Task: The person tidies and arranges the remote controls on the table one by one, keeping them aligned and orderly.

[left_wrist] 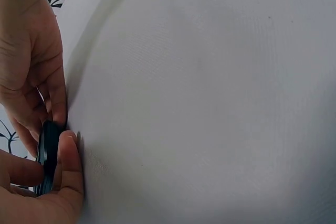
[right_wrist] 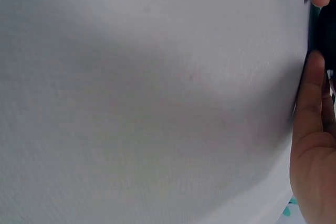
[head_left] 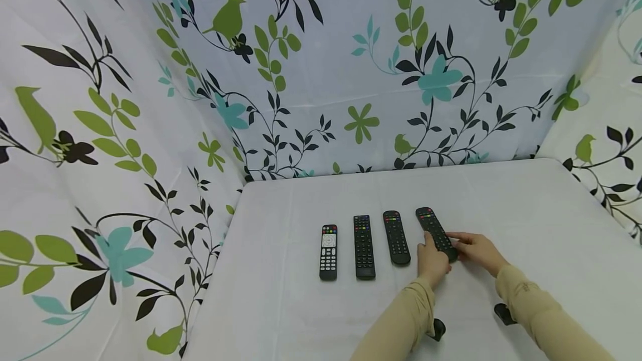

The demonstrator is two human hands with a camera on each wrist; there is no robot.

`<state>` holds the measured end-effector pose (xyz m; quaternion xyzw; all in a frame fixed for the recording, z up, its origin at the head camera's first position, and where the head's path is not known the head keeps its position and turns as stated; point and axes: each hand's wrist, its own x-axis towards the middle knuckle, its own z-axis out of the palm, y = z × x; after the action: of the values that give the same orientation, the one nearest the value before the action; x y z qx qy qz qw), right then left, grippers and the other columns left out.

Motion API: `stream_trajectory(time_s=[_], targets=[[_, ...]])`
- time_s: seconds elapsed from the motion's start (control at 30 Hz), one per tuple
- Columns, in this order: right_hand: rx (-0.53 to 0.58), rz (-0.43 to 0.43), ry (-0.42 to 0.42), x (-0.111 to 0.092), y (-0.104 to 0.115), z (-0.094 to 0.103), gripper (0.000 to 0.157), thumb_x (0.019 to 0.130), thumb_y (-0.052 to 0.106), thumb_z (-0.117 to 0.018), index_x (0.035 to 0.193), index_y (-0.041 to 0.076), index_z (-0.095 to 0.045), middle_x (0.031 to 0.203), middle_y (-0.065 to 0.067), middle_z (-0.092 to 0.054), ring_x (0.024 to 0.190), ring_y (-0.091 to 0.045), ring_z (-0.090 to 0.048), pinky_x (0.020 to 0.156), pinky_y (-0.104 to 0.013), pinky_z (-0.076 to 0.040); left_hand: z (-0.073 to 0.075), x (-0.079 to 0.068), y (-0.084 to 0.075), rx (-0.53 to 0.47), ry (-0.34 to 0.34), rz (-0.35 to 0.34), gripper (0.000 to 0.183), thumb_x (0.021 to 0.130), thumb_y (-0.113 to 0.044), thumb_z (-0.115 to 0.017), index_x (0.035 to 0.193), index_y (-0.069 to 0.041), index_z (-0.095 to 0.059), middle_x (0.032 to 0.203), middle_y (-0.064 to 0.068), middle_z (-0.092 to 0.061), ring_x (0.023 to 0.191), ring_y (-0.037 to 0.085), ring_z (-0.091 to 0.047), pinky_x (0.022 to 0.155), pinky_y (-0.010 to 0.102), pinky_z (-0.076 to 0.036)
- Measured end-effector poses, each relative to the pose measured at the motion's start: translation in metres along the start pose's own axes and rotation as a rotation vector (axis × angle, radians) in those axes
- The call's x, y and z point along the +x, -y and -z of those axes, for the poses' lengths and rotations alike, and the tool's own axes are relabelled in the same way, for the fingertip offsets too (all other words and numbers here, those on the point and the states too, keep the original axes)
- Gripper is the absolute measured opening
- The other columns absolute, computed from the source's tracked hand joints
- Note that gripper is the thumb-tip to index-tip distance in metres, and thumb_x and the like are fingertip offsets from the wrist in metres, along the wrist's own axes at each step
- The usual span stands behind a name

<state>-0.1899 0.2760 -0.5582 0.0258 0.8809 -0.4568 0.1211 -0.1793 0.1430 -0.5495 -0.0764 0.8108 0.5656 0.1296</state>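
Observation:
Four black remote controls lie in a row on the white table. Both hands are at the rightmost remote control (head_left: 433, 228), which is tilted with its top end toward the left. My left hand (head_left: 432, 261) grips its near left side, thumb and fingers on either side of the casing. From the right, my right hand (head_left: 478, 250) pinches the lower right edge with its fingertips. The left wrist view shows the same remote (left_wrist: 49, 153) edge-on between both hands, low over the cloth. Its lower part is partly covered by the left hand in the head view.
Left of the hands lie a remote with rounded ends (head_left: 397, 238), a long straight remote (head_left: 364, 247) and a remote with a white button area (head_left: 328, 252). Patterned curtains (head_left: 321, 71) surround the white table (head_left: 281, 316). Black straps (head_left: 504, 314) sit under the sleeves.

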Motion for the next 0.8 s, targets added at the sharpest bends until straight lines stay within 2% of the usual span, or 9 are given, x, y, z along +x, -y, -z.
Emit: stream_trajectory(time_s=[0.37, 0.67, 0.8], targets=[[0.019, -0.02, -0.031, -0.006, 0.003, -0.01, 0.043, 0.089, 0.025, -0.045, 0.125, 0.001, -0.046, 0.082, -0.006, -0.062, 0.067, -0.006, -0.053, 0.06, -0.021, -0.046, 0.008, -0.003, 0.001, 0.017, 0.009, -0.007, 0.072, 0.067, 0.003, -0.048, 0.136, -0.008, -0.03, 0.107, 0.017, -0.041, 0.058, 0.014, -0.043, 0.045, 0.021, -0.036], [0.031, -0.036, -0.063, -0.011, 0.008, -0.018, 0.042, 0.089, 0.021, -0.042, 0.126, 0.002, -0.045, 0.1, -0.018, -0.061, 0.071, -0.006, -0.055, 0.061, -0.02, -0.048, 0.01, -0.004, 0.002, 0.046, -0.018, -0.021, 0.068, 0.07, 0.002, -0.049, 0.135, -0.008, -0.033, 0.105, 0.017, -0.04, 0.071, 0.018, -0.043, 0.051, 0.022, -0.037], [0.021, -0.044, -0.068, -0.011, 0.008, -0.02, 0.042, 0.089, 0.022, -0.042, 0.126, 0.003, -0.045, 0.102, -0.019, -0.06, 0.072, -0.007, -0.055, 0.061, -0.02, -0.047, 0.011, -0.004, 0.003, 0.034, -0.01, -0.025, 0.068, 0.07, 0.002, -0.051, 0.135, -0.007, -0.032, 0.102, 0.016, -0.04, 0.069, 0.017, -0.042, 0.049, 0.022, -0.036]])
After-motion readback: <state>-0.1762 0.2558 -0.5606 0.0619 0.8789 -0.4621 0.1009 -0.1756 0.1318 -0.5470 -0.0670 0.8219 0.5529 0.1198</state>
